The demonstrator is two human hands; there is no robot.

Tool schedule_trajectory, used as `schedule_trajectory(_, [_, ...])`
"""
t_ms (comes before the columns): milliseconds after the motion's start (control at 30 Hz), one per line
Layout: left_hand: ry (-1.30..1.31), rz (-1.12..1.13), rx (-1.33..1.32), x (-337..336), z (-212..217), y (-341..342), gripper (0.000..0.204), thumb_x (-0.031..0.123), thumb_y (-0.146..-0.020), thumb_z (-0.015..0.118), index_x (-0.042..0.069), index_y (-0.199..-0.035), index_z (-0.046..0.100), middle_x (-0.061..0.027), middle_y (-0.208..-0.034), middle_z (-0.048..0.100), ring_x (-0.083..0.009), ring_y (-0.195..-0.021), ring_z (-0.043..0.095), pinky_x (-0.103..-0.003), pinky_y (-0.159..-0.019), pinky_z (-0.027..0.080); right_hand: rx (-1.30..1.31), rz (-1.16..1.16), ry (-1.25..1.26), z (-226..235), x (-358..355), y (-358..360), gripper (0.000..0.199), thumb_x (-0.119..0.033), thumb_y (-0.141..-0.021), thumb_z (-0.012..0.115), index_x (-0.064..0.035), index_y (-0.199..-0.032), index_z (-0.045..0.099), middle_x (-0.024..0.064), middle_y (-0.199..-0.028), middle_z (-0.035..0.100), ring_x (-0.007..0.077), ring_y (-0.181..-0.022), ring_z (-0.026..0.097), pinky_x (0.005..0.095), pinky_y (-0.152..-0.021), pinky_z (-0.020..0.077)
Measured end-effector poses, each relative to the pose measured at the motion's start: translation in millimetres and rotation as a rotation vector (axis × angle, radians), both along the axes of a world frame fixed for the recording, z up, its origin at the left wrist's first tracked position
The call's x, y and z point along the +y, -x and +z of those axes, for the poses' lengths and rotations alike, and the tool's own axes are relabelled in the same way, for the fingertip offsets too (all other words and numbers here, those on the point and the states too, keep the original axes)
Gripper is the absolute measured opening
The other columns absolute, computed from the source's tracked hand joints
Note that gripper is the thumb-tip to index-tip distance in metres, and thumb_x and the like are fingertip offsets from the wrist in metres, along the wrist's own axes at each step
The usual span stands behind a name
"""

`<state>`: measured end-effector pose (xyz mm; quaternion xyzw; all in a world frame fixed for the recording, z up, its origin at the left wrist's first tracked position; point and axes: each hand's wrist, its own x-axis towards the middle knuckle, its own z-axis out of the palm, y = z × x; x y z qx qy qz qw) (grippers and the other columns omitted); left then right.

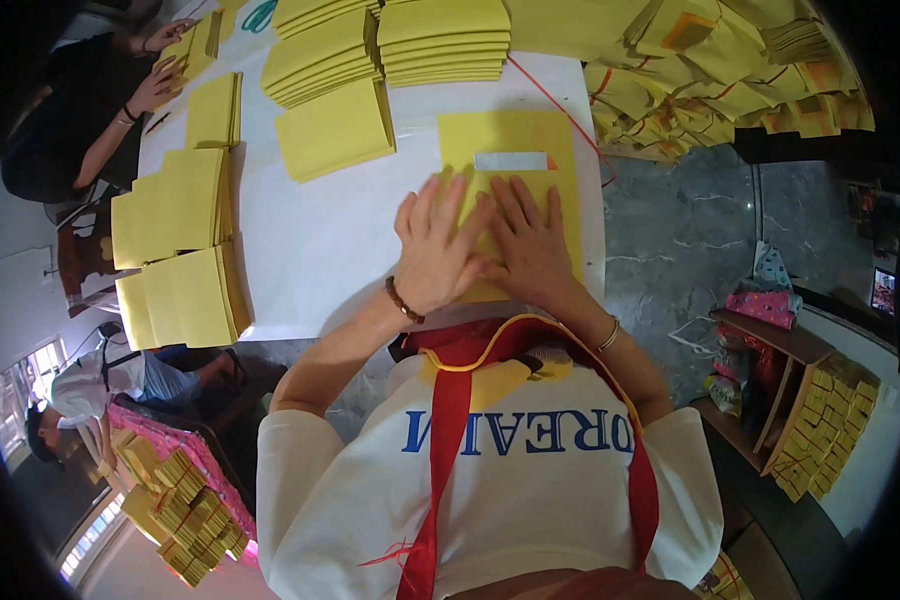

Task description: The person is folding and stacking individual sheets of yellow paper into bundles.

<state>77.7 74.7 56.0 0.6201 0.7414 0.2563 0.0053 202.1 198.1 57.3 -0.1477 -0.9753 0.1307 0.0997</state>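
A yellow paper sheet point(465, 135) lies near the right edge of the white table, in front of me. On its upper part is a pale silvery strip point(510, 161) with a bit of orange at one end. My left hand point(438, 245) rests on the left side of the sheet, fingers stretched out and spread. Beside it my right hand point(533, 250) presses flat on the sheet, fingers pointing away from me, just below the strip. The two thumbs come close together or touch. Neither hand grips anything; the paper under the palms is hidden.
Stacks of yellow paper point(445, 45) stand at the table's far side, more piles point(175, 215) along its left. A red string point(550, 95) lies at the right edge. A co-worker's hands point(155, 85) handle paper at far left. Tied yellow bundles point(720, 85) heap up at far right.
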Motion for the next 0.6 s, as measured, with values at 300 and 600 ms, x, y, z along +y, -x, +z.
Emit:
schedule_trajectory(300, [0.212,-0.135,0.081,2.3,0.8,-1.2,0.068,0.053,-0.080,0.052,0.015,-0.134,0.038,-0.0196,-0.144,0.020,-0.0390,-0.133,0.016,-0.059,-0.101,0.015,0.767,-0.201,1.207,-17.8,18.2,-9.0,0.059,-0.019,-0.086,0.055,-0.0077,-0.137,0.029,0.0134,-0.139,0.033,0.0285,-0.132,0.027,0.0447,-0.109,0.0212])
schedule_trajectory(600, [0.298,-0.132,0.527,31.6,6.6,-23.7,0.049,0.031,-0.076,0.060,0.013,-0.121,0.052,-0.0131,-0.116,0.052,-0.0329,-0.104,0.049,-0.041,-0.083,0.042,1.111,-0.354,1.973,-6.2,57.1,-26.0,0.043,-0.010,-0.093,0.045,-0.0137,-0.134,0.033,0.0102,-0.131,0.039,0.0238,-0.116,0.045,0.0405,-0.098,0.0381])
